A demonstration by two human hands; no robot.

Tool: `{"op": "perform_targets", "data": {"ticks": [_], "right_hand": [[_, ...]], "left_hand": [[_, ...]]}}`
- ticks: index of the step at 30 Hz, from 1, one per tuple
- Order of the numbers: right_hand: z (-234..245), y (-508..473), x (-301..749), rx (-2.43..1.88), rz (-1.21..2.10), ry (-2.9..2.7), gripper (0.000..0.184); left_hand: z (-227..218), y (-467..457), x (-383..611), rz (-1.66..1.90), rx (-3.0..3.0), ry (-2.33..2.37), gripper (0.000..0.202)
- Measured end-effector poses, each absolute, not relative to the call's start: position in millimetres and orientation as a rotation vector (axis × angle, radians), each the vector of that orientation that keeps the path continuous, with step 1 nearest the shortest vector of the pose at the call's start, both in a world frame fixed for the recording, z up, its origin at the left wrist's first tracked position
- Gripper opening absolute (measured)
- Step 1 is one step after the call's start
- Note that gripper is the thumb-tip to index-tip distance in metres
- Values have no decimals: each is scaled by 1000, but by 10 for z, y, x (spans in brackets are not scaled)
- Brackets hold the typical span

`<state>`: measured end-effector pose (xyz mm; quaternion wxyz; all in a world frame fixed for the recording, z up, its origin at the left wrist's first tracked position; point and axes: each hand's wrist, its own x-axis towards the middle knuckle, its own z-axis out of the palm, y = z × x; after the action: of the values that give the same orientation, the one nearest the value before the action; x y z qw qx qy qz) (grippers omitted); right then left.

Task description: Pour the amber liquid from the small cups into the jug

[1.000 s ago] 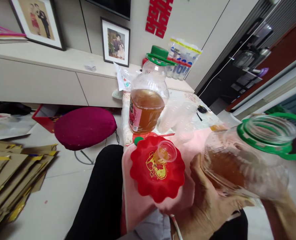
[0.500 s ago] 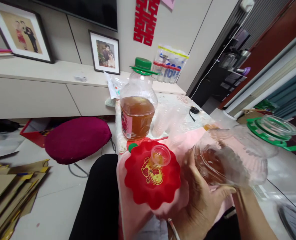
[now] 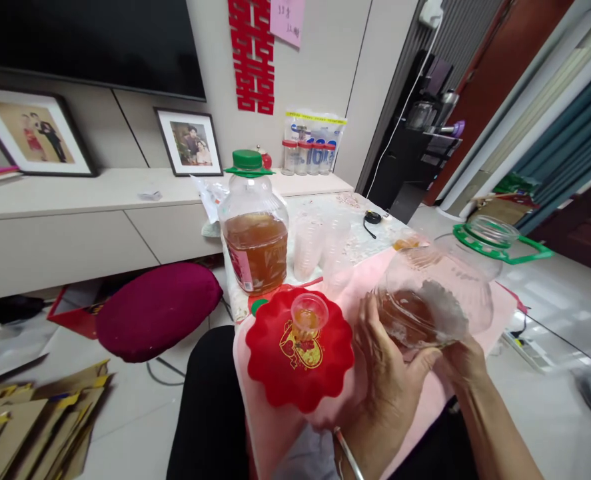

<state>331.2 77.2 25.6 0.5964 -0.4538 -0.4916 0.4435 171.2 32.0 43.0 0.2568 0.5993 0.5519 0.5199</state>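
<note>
Both of my hands are on a clear plastic jar (image 3: 462, 300) with an open mouth and a green handle ring. The jar leans with its neck up to the right and holds a little brown liquid at its base. My left hand (image 3: 392, 380) grips its near left side, thumb along the base. My right hand (image 3: 462, 363) is at the lower right, its fingers partly hidden behind the jar. Left of them, a small clear cup (image 3: 309, 317) with amber contents stands on a red scalloped plate (image 3: 270, 373). Behind the plate stands a green-capped jar (image 3: 258, 247) of brown liquid.
Stacked clear plastic cups (image 3: 309, 247) and a black tape measure (image 3: 372, 217) lie farther back on the table. A pink cloth (image 3: 498, 310) lies under the plate and jar. A maroon stool (image 3: 160, 307) stands left, with flattened cardboard (image 3: 30, 427) on the floor.
The view has tilted up and turned slightly right. My hands have shifted the held jar a little left and away from me. The plate and capped jar stay in place.
</note>
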Motion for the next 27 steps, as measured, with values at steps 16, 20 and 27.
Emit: {"op": "perform_targets", "data": {"ticks": [16, 20, 27], "right_hand": [[123, -144, 2949, -1115, 1025, -446, 54], [110, -224, 2837, -1167, 1037, -524, 52], [165, -359, 2605, -1214, 1091, -871, 32]], "left_hand": [[765, 209, 980, 1651, 1640, 1633, 73], [825, 380, 511, 1562, 1498, 1730, 81], [615, 595, 249, 1294, 1245, 1630, 100]]}}
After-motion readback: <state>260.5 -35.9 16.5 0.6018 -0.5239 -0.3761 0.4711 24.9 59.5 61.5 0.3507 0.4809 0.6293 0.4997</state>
